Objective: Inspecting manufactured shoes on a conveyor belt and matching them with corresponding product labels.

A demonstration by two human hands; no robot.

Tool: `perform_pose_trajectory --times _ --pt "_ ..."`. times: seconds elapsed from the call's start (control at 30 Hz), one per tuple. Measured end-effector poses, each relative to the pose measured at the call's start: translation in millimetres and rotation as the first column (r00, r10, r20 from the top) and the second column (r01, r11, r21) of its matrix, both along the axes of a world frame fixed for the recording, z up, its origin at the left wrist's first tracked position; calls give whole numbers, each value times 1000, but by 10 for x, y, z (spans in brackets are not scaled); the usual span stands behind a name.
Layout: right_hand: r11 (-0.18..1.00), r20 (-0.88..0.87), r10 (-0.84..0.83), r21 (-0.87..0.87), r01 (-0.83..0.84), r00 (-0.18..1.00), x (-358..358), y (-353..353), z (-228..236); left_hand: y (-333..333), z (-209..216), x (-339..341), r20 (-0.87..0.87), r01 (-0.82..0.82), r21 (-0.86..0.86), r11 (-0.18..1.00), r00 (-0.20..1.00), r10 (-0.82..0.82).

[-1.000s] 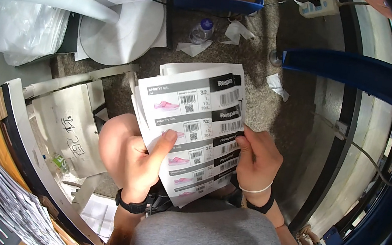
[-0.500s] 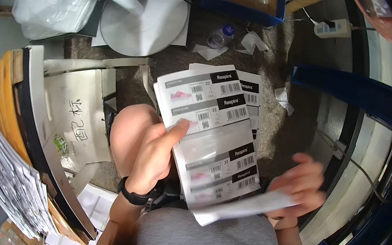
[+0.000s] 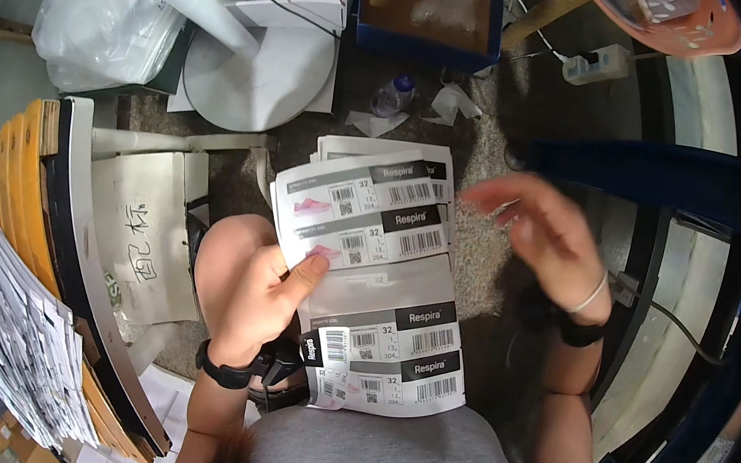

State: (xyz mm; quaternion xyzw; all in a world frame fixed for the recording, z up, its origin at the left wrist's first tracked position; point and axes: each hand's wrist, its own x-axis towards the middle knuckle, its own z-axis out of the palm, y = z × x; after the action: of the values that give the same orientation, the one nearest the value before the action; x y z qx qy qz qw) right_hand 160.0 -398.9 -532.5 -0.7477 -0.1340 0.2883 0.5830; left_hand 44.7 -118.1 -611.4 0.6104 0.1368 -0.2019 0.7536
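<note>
The label sheets are in front of your grey shirt, a small stack gripped at the left edge by your left hand, its thumb pressed on top and the other fingers out of sight underneath. Your right hand is off the sheets, just beside their upper right corner, fingers stretched out, thumb set apart from them, nothing visible in its grasp. Near the sheets' top, each label carries white lettering on a black block, a barcode, a square code, small figures and a picture of a pink shoe. A bare pale band crosses the sheets' middle, with two rows of labels above and two below. At their lower left corner a printed piece lies turned sideways; whether it is a fold or a separate label, you cannot tell. Left of the sheets, a pale board bears large dark handwritten characters. Beyond the sheets are a clear bottle with a blue cap, paper scraps and a blue box.
</note>
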Motion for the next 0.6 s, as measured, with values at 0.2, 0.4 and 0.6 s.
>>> perform_pose_trajectory --times 0.2,0.4,0.6 --pt "980 35 157 -132 -152 987 -264 -16 139 -157 153 150 96 51 209 977 993 -72" --pt "937 609 347 -248 -244 713 -692 667 -108 -379 241 139 173 -37 234 972 985 -4" --pt "974 861 228 -194 -120 455 -1107 689 -408 -387 169 75 344 -92 461 883 936 -81"
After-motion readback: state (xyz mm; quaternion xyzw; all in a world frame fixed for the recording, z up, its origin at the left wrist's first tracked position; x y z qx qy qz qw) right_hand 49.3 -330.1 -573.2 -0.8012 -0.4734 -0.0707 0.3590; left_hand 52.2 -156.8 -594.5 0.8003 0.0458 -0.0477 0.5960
